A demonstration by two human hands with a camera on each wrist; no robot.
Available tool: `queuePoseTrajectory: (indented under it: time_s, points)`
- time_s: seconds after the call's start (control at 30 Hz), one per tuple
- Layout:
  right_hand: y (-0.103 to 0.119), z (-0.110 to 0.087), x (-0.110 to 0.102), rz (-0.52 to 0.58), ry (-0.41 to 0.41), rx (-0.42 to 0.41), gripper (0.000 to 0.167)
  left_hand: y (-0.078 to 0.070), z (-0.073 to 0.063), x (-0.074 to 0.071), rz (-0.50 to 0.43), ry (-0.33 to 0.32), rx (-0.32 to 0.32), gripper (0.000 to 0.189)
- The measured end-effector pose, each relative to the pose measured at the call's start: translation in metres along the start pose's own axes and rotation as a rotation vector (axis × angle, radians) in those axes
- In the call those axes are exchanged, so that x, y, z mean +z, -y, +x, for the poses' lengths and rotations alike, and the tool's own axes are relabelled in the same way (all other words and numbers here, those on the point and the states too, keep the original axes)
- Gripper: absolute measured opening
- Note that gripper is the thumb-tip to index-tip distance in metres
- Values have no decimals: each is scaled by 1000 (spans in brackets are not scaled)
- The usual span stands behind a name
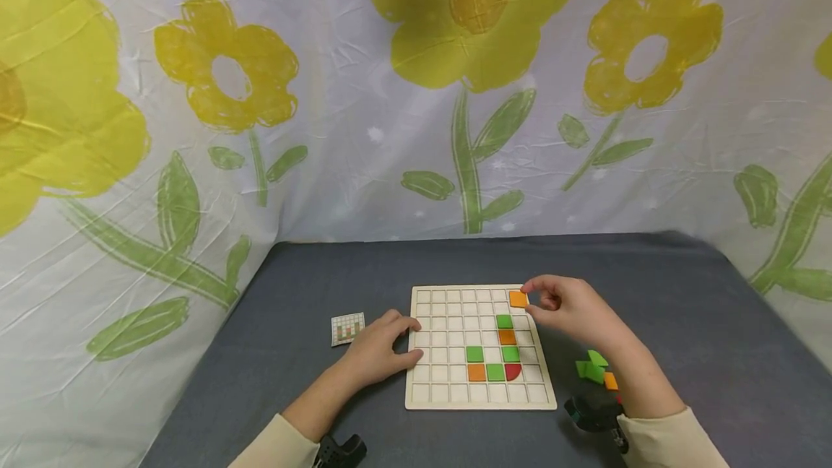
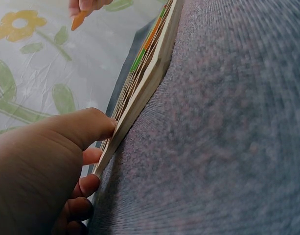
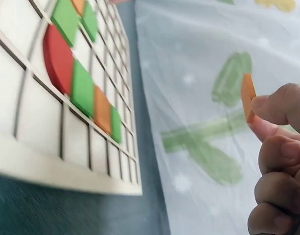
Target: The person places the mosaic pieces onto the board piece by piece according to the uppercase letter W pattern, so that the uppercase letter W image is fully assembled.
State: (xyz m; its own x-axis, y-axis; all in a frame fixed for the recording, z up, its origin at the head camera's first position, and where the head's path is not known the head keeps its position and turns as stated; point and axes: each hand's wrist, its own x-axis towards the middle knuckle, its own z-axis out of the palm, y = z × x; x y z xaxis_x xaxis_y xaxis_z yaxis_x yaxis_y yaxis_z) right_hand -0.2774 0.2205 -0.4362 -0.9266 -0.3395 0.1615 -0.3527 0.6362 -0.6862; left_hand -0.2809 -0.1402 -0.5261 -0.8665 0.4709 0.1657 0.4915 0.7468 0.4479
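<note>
Between thumb and forefinger, my right hand (image 1: 575,309) pinches an orange square tile (image 1: 518,299) by its edge. In the right wrist view the tile (image 3: 248,98) is held up, apart from the board. In the head view it appears over the far right corner of the pale wooden grid board (image 1: 440,323). My left hand (image 1: 380,352) touches the board's left edge with thumb and forefinger spread apart. Green tiles (image 1: 474,354), orange tiles (image 1: 477,372) and a red rounded tile (image 1: 513,371) lie in the board's cells, mostly toward its near right.
Left of the board lies a small pattern card (image 1: 347,328), partly behind my left hand. Loose green pieces (image 1: 591,370) and an orange piece (image 1: 611,380) lie on the dark cloth table (image 1: 312,273), beside my right forearm. A flowered curtain (image 1: 338,165) stands behind.
</note>
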Motion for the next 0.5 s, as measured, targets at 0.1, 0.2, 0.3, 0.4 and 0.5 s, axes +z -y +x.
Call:
queuePoseTrajectory:
  time_s: [0.1,0.2,0.3,0.4,0.5]
  points:
    - [4,4,11,-12,10,-21,21,0,0,-1,2,-5,-3,36]
    - [7,7,21,-30,14,-34,19,0,0,-1,6,-5,-3,37]
    - [9,9,31,-59,13,-48,18,0,1,0,4,-3,0,37]
    - [11,11,40,-86,17,-47,16,0,1,1,1,-1,1,36]
    - [11,12,48,-99,33,-33,16,1,1,1,0,-1,4,36]
